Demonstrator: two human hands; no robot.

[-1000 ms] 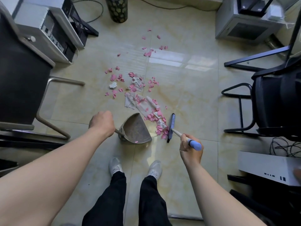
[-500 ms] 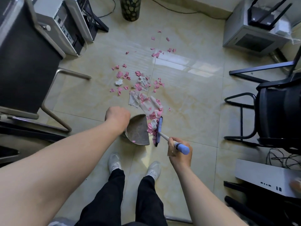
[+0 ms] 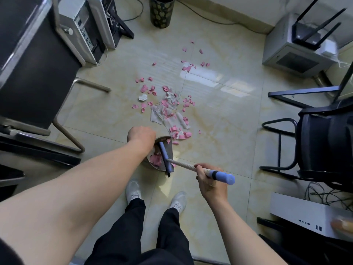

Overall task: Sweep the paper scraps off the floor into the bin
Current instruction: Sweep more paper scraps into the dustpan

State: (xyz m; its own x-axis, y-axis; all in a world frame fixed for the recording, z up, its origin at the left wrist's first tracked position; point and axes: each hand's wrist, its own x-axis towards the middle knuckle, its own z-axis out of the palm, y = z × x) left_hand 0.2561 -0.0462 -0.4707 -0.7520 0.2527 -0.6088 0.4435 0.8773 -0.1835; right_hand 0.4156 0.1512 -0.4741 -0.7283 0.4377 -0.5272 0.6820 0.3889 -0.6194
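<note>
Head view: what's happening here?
A person is sweeping torn pink and white paper scraps into a metal dustpan. The left hand holds the dustpan at the floor; the right hand grips the blue-tipped broom, whose head lies across the pan. A few pink scraps sit inside it. Most of the scraps lie on the tiles beyond, and the patterned bin stands by the far wall.
</note>
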